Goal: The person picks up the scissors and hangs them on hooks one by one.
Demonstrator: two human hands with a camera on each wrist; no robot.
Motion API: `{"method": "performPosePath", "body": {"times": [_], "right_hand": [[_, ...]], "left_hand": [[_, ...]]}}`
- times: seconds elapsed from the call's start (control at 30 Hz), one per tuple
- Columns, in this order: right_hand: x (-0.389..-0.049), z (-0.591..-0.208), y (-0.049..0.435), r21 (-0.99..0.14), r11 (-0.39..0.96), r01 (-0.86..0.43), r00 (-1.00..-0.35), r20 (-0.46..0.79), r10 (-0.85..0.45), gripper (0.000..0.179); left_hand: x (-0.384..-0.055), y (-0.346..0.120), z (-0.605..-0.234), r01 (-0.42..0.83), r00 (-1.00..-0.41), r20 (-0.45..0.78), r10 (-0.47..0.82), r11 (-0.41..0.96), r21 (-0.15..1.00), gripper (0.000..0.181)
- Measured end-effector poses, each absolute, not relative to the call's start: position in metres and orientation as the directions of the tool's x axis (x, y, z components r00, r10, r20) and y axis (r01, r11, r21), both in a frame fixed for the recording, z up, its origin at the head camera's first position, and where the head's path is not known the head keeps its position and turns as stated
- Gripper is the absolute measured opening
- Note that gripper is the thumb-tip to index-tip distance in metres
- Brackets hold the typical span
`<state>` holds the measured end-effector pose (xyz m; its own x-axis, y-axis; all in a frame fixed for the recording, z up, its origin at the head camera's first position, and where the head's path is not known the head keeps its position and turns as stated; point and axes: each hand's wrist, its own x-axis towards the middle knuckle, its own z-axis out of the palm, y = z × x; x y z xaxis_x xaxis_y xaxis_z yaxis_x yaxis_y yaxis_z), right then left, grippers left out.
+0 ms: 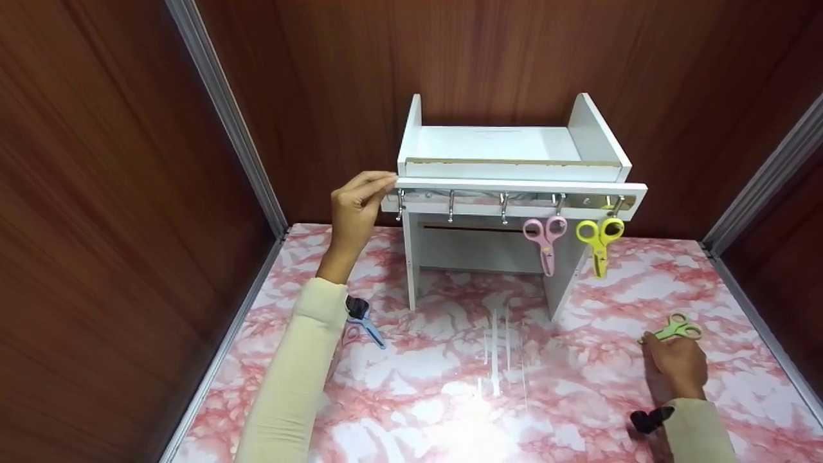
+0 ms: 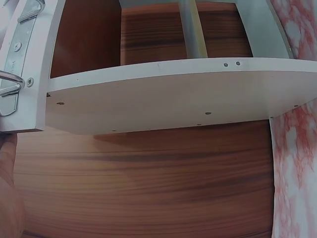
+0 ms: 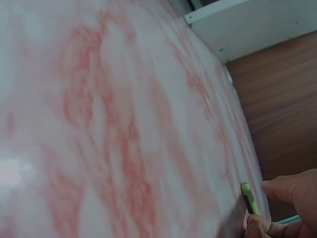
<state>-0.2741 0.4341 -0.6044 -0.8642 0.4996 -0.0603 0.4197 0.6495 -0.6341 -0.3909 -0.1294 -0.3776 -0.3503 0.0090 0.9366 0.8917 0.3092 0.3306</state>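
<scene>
A white hook rail [image 1: 514, 186] with several metal hooks runs along the front of a white shelf unit [image 1: 495, 172]. My left hand [image 1: 357, 209] pinches the rail's left end; in the left wrist view only part of the hand [image 2: 7, 193] shows under the rail. Pink scissors [image 1: 546, 251] and yellow scissors [image 1: 599, 247] hang by their handles from the two right hooks. Low at the right, my right hand [image 1: 678, 363] holds green scissors [image 1: 678, 329] near the blade end, at the table surface. In the right wrist view their tip [image 3: 246, 188] pokes out beside the fingers.
Blue scissors [image 1: 373, 331] lie on the marbled pink-and-white table [image 1: 443, 366] near my left sleeve, with a pink handle [image 1: 350, 334] partly hidden beside them. Brown wood panels [image 1: 308, 83] with metal edge strips stand at the back and both sides.
</scene>
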Motion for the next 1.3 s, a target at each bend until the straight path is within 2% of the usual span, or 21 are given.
{"method": "performPosePath", "body": {"times": [0.23, 0.47, 0.8, 1.07, 1.3], "right_hand": [[-0.277, -0.6048, 0.4342, -0.611, 0.654, 0.446, -0.861, -0.094, 0.499, 0.059], [-0.2786, -0.6031, 0.437, -0.586, 0.653, 0.48, -0.851, -0.127, 0.51, 0.06], [-0.279, -0.604, 0.4337, -0.597, 0.661, 0.454, -0.866, -0.121, 0.485, 0.049], [-0.2781, -0.6009, 0.4375, -0.61, 0.638, 0.471, -0.865, -0.177, 0.469, 0.037], [-0.2767, -0.5982, 0.4386, -0.612, 0.633, 0.474, -0.868, -0.201, 0.455, 0.035]], "left_hand": [[-0.3896, -0.1276, -0.3763, 0.888, -0.341, 0.94, 0.008, 0.332, 0.319, 0.01], [-0.3901, -0.128, -0.3773, 0.888, -0.355, 0.935, 0.022, 0.321, 0.33, 0.011], [-0.3914, -0.131, -0.378, 0.889, -0.357, 0.934, 0.022, 0.315, 0.333, 0.01], [-0.3918, -0.1302, -0.3763, 0.889, -0.358, 0.933, 0.024, 0.315, 0.333, 0.01], [-0.3888, -0.1301, -0.3759, 0.889, -0.357, 0.934, 0.017, 0.314, 0.334, 0.011]]}}
